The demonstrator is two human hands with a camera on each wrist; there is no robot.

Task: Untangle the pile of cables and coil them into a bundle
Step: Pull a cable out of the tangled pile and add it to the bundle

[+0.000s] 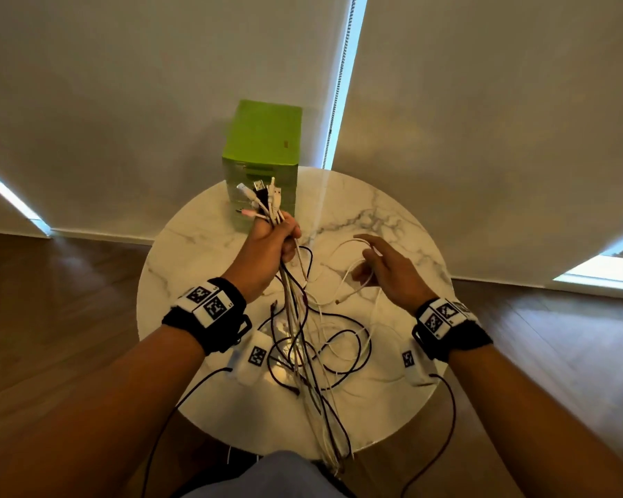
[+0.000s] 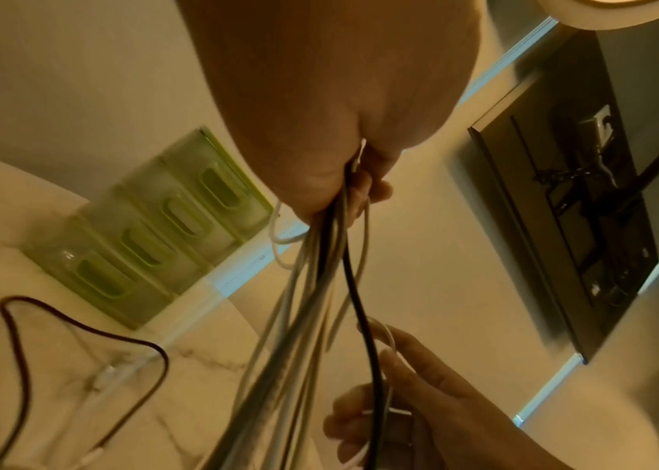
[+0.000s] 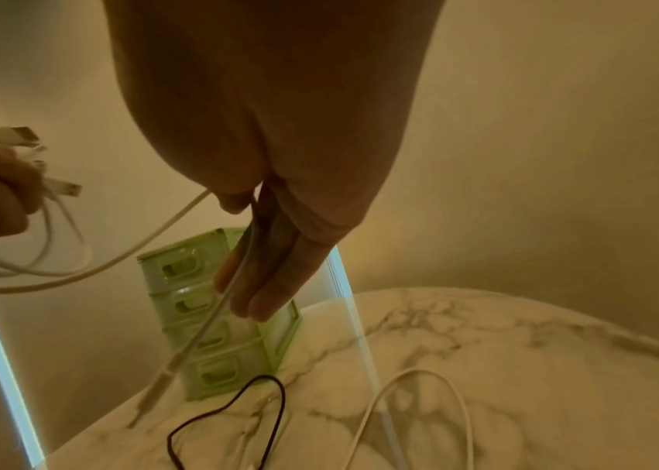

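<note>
Cables gathered in your left fist, one white lead in your right

Cables (image 1: 295,318), white, grey and black, run through your left hand (image 1: 267,242), which is clenched around them just below their plug ends. The connectors (image 1: 263,195) fan upward out of the fist: flat metal USB tips, white moulded sleeves, one pinkish. Below the fist the strands hang in a loose sheaf and fall past the near edge of the surface (image 1: 410,224), while thin round loops of black and white cord sprawl over it in a tangle.

Your right hand (image 1: 385,267) is held beside the left, a little apart, fingers nearly straight and relaxed. A slim white cable (image 3: 183,219) is pinched between thumb and fingers; it runs along the fingers (image 3: 275,270) and down, and its other side sweeps in a curve toward the left fist.

The surface is a round slab, glossy, pale, with grey marble veining. At its far edge stands a green plastic drawer unit (image 1: 263,149), tall and boxy, with translucent fronts and oval handle slots. Behind it hang plain pale blinds (image 1: 482,138); the floor (image 1: 69,282) is dark wood.
</note>
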